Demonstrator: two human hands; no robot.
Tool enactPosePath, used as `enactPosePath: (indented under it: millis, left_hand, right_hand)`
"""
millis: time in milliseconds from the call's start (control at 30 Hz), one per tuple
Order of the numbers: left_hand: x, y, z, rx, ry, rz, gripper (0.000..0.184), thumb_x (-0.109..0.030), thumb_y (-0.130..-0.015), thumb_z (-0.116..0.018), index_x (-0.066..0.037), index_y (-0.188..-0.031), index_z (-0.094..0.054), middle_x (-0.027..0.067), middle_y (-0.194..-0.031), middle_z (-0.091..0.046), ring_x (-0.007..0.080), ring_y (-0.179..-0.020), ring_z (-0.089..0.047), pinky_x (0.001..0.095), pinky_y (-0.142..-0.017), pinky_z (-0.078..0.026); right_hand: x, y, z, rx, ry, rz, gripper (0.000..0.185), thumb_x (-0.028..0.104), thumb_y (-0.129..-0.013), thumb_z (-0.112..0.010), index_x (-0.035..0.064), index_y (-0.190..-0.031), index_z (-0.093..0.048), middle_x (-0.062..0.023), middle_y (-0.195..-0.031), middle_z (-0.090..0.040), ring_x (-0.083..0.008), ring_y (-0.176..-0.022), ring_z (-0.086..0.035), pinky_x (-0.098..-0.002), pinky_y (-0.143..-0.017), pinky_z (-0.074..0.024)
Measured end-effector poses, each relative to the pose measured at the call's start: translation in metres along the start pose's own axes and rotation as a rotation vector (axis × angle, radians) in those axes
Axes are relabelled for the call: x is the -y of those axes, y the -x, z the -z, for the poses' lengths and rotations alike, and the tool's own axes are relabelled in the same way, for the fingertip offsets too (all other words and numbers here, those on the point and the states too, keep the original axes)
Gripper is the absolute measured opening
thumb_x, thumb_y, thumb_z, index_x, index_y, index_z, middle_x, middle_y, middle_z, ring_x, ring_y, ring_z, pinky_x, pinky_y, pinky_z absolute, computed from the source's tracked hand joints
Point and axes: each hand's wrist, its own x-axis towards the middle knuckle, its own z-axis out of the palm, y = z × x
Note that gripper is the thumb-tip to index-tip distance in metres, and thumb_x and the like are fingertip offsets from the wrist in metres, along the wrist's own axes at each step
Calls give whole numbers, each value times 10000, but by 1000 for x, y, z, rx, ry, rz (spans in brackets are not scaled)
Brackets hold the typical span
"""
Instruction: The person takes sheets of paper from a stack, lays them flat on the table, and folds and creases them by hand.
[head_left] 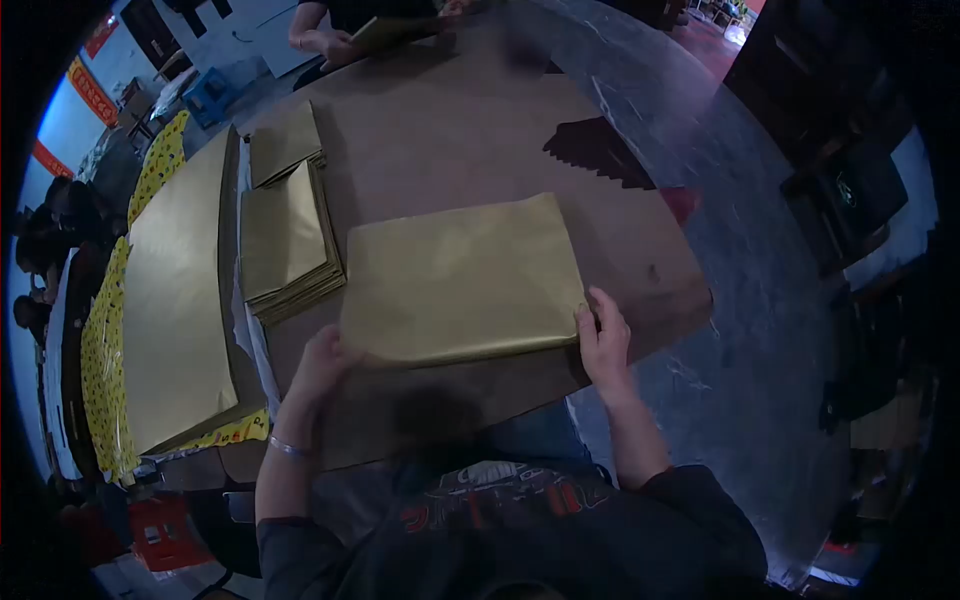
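A folded sheet of gold paper (460,275) lies on the brown tabletop in front of me, its near edge rounded like a fold. My left hand (320,365) is closed at the near left corner of that sheet, fingers curled on its edge. At the near right corner, my right hand (604,340) grips the paper's side between thumb and fingers. Left of the sheet sits a stack of folded gold paper (290,235), its layers showing at the near side. Another smaller gold pile (283,143) is just behind that stack.
A large pile of flat gold sheets (175,300) rests on yellow patterned wrapping (105,370) at the left. Dark red jagged-edged paper (598,152) lies on the table's right. Across the table, another person's hand (340,47) holds gold paper. A blue stool (208,97) stands beyond.
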Motion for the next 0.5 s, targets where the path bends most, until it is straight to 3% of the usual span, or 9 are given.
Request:
enactPosePath:
  millis: [67,100,133,233,300,400,467,500]
  left_hand:
    - [0,4,-8,-146,-114,-9,566,19,-855,-689,66,-1348,-413,92,-1051,-667,133,-913,-655,268,-817,-532]
    - [-5,9,-19,-175,-161,-63,549,8,-841,-692,60,-1326,-440,117,-1120,-644,156,-964,-645,273,-823,-534]
    - [-8,14,-27,-204,-208,-119,532,-4,-827,-695,54,-1304,-467,142,-1189,-622,178,-1016,-636,277,-828,-536]
    - [16,11,-17,-259,-476,-149,709,-76,-779,-760,57,-1377,-405,186,-1266,-587,265,-1148,-596,347,-936,-497]
    - [19,12,-16,-268,-539,-70,748,-108,-755,-778,36,-1389,-406,212,-1294,-574,288,-1183,-585,363,-976,-475]
    - [15,21,-26,-303,-592,-94,708,-119,-774,-747,22,-1385,-417,218,-1283,-584,299,-1184,-587,375,-991,-466]
    - [8,27,-32,-292,-572,-99,696,-126,-781,-743,25,-1379,-420,221,-1261,-592,303,-1179,-591,375,-995,-464]
    - [7,28,-32,-299,-616,-94,679,-127,-790,-736,21,-1376,-425,215,-1200,-610,297,-1126,-610,373,-964,-477]
  right_hand:
    - [3,0,-1,-3,-137,-180,347,173,-934,-587,8,-1239,-572,-197,-884,-678,-341,-829,-658,-442,-761,-508]
    - [11,-6,4,1,-119,-122,310,184,-938,-593,20,-1202,-586,-194,-830,-677,-352,-754,-662,-441,-680,-516]
    - [10,-6,3,3,-121,-120,310,184,-938,-593,20,-1202,-586,-194,-830,-677,-352,-754,-662,-441,-680,-516]
    - [-2,-5,3,122,225,-19,266,239,-939,-604,56,-1132,-598,-179,-760,-673,-390,-701,-663,-470,-659,-518]
    - [2,-4,7,99,180,-45,263,240,-937,-605,65,-1133,-601,-180,-761,-673,-390,-700,-663,-474,-671,-518]
    - [9,-3,13,39,90,-62,253,237,-929,-613,73,-1122,-609,-182,-750,-670,-391,-700,-659,-493,-700,-508]
    - [6,1,15,152,297,-22,229,227,-921,-621,57,-1075,-624,-180,-783,-675,-382,-704,-655,-492,-709,-501]
    - [5,2,16,162,228,-39,203,214,-922,-618,40,-1025,-637,-174,-815,-679,-370,-732,-655,-484,-706,-498]
